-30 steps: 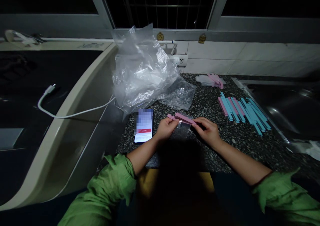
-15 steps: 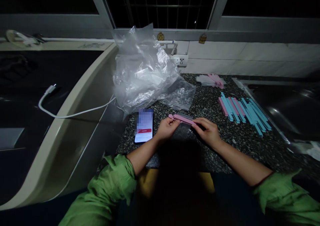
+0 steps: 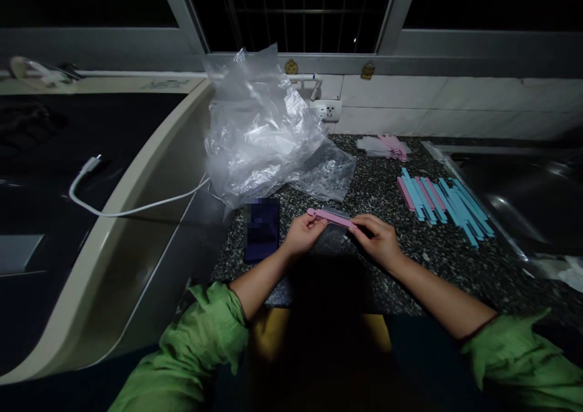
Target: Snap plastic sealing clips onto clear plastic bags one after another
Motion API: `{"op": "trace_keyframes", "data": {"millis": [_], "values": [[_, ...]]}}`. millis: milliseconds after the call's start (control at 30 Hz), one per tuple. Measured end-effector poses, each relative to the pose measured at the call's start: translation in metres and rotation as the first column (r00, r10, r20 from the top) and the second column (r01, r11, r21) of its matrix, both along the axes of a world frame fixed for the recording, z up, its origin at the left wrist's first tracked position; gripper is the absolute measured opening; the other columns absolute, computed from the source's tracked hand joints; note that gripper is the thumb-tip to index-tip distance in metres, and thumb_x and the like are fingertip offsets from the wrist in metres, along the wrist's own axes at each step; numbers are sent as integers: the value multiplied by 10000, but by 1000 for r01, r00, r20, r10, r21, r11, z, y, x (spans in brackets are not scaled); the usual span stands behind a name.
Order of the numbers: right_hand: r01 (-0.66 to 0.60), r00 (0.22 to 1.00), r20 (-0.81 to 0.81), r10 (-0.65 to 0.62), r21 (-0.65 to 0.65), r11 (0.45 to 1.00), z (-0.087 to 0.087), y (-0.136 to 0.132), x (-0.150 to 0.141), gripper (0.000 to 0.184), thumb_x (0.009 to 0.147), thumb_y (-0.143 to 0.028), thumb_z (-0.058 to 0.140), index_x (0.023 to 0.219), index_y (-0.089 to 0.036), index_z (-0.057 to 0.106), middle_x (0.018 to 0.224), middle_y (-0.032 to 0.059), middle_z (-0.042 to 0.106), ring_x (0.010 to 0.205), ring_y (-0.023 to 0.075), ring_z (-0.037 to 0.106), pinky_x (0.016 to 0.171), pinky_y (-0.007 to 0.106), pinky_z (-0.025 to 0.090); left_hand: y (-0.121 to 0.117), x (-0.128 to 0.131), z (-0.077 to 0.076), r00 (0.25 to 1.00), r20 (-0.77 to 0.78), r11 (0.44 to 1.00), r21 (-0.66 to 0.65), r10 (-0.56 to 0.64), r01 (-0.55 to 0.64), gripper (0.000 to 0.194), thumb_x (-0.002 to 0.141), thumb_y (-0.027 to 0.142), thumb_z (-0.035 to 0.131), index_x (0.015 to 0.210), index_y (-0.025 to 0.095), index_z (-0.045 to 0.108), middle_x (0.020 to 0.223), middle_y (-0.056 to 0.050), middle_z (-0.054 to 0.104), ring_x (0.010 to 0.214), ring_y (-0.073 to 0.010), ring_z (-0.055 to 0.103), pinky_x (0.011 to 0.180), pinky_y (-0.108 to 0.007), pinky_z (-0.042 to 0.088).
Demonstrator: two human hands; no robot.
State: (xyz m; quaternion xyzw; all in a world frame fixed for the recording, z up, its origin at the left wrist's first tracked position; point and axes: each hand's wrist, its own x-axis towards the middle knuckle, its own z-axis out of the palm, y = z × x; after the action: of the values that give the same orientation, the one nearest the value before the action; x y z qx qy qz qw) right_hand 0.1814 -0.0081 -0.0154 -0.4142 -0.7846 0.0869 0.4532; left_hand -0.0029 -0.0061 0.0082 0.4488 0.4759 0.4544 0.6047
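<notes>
A pink clip stick (image 3: 331, 217) is held level over the dark speckled counter (image 3: 392, 266). My left hand (image 3: 303, 234) pinches its left end and my right hand (image 3: 377, 239) pinches its right end. A small clear plastic bag (image 3: 332, 237) hangs between the hands, caught under the stick. Both hands are closed on the stick. A phone (image 3: 261, 228) with a dark screen lies just left of my left hand.
A pile of blue and pink sticks (image 3: 444, 202) lies to the right, with a smaller pink bundle (image 3: 387, 146) behind. Crumpled clear plastic (image 3: 264, 132) sits at the back left. A white cable (image 3: 136, 205) crosses a cream-edged surface on the left. A metal sink (image 3: 514, 187) is right.
The pink stick closed flat onto the small bag between the hands. The phone screen went from lit to dark. The hands barely shifted.
</notes>
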Motion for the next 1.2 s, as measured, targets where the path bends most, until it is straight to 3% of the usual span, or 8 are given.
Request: {"op": "trace_keyframes", "data": {"millis": [133, 233, 300, 400, 533, 700, 967, 1200], "values": [[-22, 1000, 18, 21, 18, 1000, -3, 4, -2, 80, 791, -214, 566, 834, -190, 630, 782, 50, 653, 733, 147, 620, 661, 283, 520, 4, -10, -9, 947, -315, 971, 239, 69, 8, 195, 658, 333, 620, 591, 154, 580, 544, 13, 503, 548, -109, 419, 562, -236, 325], [-50, 999, 14, 50, 21, 999, -6, 11, -8, 82, 794, -208, 562, 831, -178, 628, 775, 53, 652, 735, 148, 620, 665, 278, 516, 6, -22, -9, 778, -579, 899, 435, 243, 42, 212, 683, 336, 610, 561, 168, 566, 597, -10, 525, 657, -149, 451, 703, -282, 345], [-68, 998, 9, 68, 19, 998, -8, 17, -15, 85, 797, -210, 557, 833, -176, 627, 779, 55, 653, 738, 149, 620, 667, 277, 513, 7, -30, -7, 671, -672, 888, 458, 313, 44, 194, 704, 351, 597, 610, 181, 595, 651, -20, 561, 741, -178, 473, 789, -319, 338], [-98, 995, 10, 97, 18, 995, -11, 26, -24, 91, 803, -217, 550, 835, -176, 625, 785, 57, 653, 739, 150, 620, 673, 278, 510, 8, -38, -5, 617, -723, 915, 404, 310, 14, 167, 737, 353, 569, 711, 200, 628, 687, -13, 589, 766, -183, 489, 801, -330, 354], [-104, 995, -2, 104, 0, 995, -11, 30, -30, 90, 807, -226, 545, 832, -185, 620, 785, 54, 652, 738, 153, 617, 671, 282, 506, 11, -38, -6, 662, -685, 908, 419, 304, 16, 167, 752, 333, 558, 717, 184, 626, 684, -14, 595, 722, -165, 499, 732, -293, 383], [-94, 996, -8, 94, -8, 996, -7, 26, -27, 78, 806, -227, 548, 839, -192, 610, 785, 51, 647, 748, 153, 614, 677, 285, 504, 11, -34, -6, 770, -556, 869, 495, 313, 4, 158, 734, 309, 570, 691, 163, 617, 676, -24, 590, 717, -160, 508, 675, -263, 386], [-82, 997, 4, 82, 6, 997, -7, 22, -24, 99, 814, -246, 535, 848, -194, 612, 801, 58, 650, 764, 158, 615, 690, 294, 507, 9, -32, -2, 919, -349, 930, 366, 183, -47, 224, 722, 335, 548, 771, 132, 631, 734, -28, 623, 709, -153, 524, 684, -257, 390], [-94, 995, 27, 93, 53, 994, -6, 20, -24, 91, 812, -233, 536, 853, -190, 606, 808, 63, 648, 771, 156, 612, 691, 291, 506, 11, -29, -3, 947, -247, 944, 304, 205, -126, 277, 686, 417, 574, 642, 144, 575, 587, 25, 531, 595, -108, 453, 587, -222, 349]]}}
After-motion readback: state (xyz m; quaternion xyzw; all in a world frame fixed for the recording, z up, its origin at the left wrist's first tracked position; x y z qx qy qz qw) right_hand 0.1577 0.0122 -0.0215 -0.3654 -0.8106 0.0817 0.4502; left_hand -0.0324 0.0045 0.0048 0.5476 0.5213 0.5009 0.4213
